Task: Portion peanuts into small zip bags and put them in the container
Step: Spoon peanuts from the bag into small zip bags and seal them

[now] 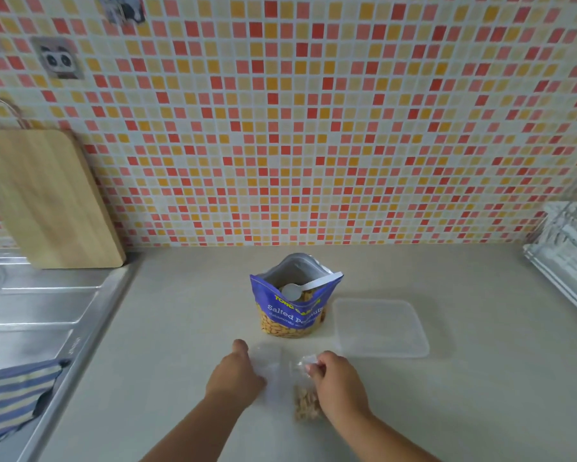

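A blue bag of salted peanuts point(294, 311) stands open on the counter, with a white plastic spoon point(309, 286) resting inside it. A clear lidded container point(380, 328) sits just to its right. My right hand point(337, 381) pinches the top of a small zip bag point(305, 398) that holds peanuts and lies on the counter. My left hand point(235, 375) rests on a stack of empty clear zip bags point(272, 365) beside it, fingers hidden under the palm.
A steel sink and drainboard point(40, 315) lie at the left, with a striped cloth point(10, 398) over the edge. A wooden cutting board point(43, 201) leans on the tiled wall. A white dish rack point(567, 251) stands at the far right.
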Tool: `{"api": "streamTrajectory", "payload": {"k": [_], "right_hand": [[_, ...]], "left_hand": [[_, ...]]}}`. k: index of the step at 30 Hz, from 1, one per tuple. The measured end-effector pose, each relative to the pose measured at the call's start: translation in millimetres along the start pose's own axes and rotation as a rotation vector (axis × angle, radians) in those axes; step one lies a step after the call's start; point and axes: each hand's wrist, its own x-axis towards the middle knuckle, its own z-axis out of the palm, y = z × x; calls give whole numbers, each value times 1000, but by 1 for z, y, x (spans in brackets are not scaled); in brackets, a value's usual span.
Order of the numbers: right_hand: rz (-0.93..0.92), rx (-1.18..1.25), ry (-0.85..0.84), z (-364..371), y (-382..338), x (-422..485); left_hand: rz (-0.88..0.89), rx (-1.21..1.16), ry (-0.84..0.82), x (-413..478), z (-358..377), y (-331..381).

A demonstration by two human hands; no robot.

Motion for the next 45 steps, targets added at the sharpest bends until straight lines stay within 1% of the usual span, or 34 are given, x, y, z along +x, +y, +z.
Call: {"api": "streamTrajectory", "payload": {"k": [3, 6, 8, 10, 12, 14, 15, 17, 19, 21, 23, 24, 25, 26, 29, 32, 35, 38, 40, 42, 43, 45], "right_hand": [[20, 19, -9, 3, 3, 1], [20, 24, -8, 2, 3, 1], [27, 41, 1, 0, 2, 0], [28, 39, 24, -5, -1, -3], [13, 15, 63, -13, -7, -8], [-48, 23, 87, -23, -19, -16], [-87, 82, 71, -28, -26, -19], [-117, 357, -19, -36, -44, -25], [-94, 624, -104, -45, -60, -29], [-121, 686, -92, -53, -68, -28], [-169, 672, -29, -63, -73, -23], [-194, 660, -6, -68, -75, -21], [-216, 647, 7, -74, -77, -20], [-238, 630, 12, -79, -80, -19], [-278, 610, 20, -94, -88, -17], [-316, 648, 127, -108, -93, -19], [-394, 645, 227, -119, -96, -24], [-394, 530, 203, -122, -101, -27], [-338, 476, 147, -122, -103, -26], [-272, 483, 87, -123, -106, -26], [-245, 496, 56, -124, -107, -26], [-230, 505, 19, -128, -107, -25]], "left_hand": [[-42, -94, -17, 2, -6, -8], [-44, -133, -9, 2, -15, -12], [-57, -230, -30, 3, -20, -17], [-62, -425, -88, 4, -28, -20], [-25, -596, -169, 0, -39, -19], [30, -718, -297, -9, -51, -15], [64, -760, -375, -14, -58, -11], [146, -804, -517, -24, -69, -2], [199, -812, -588, -33, -78, 9], [263, -797, -628, -40, -88, 18], [355, -804, -694, -44, -100, 27], [392, -825, -702, -46, -105, 33], [413, -843, -668, -48, -110, 39], [420, -853, -586, -49, -113, 46], [456, -806, -210, -50, -116, 67], [531, -687, 96, -48, -115, 80], [596, -495, 352, -49, -115, 89], [710, -317, 485, -50, -110, 93], [809, -156, 589, -47, -108, 92], [889, -46, 680, -45, -106, 92], [915, -14, 710, -46, -106, 92], [968, 11, 710, -45, -106, 93]]}}
